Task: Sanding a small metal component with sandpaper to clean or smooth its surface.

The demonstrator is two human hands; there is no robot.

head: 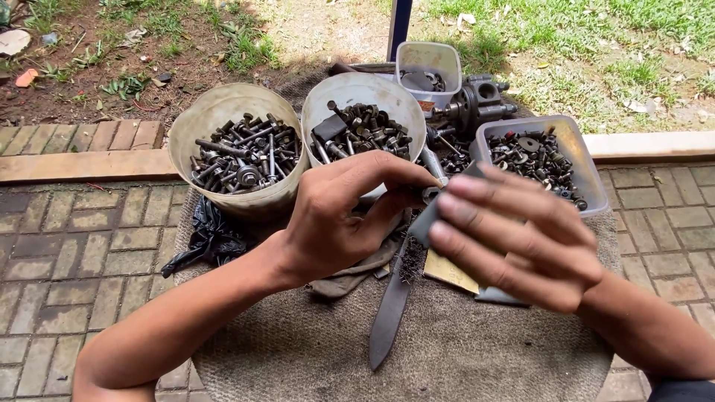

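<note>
My left hand [339, 216] pinches a small metal bolt [432, 192] between thumb and fingertips, just in front of the middle tub. My right hand [514, 238] is raised beside it with fingers together, holding a grey piece of abrasive sheet [423, 223] against the bolt. Both hands hover over a grey cloth [462, 350] spread on the paving. Below them lies a long dark metal blade [391, 309].
Two round tubs [186, 141] [316, 100] full of bolts stand behind my hands. Two clear square tubs [588, 175] [428, 52] hold washers and small parts. A dark machine part [477, 104], a black bag [208, 238], a blue post [399, 26], dirt and grass lie beyond.
</note>
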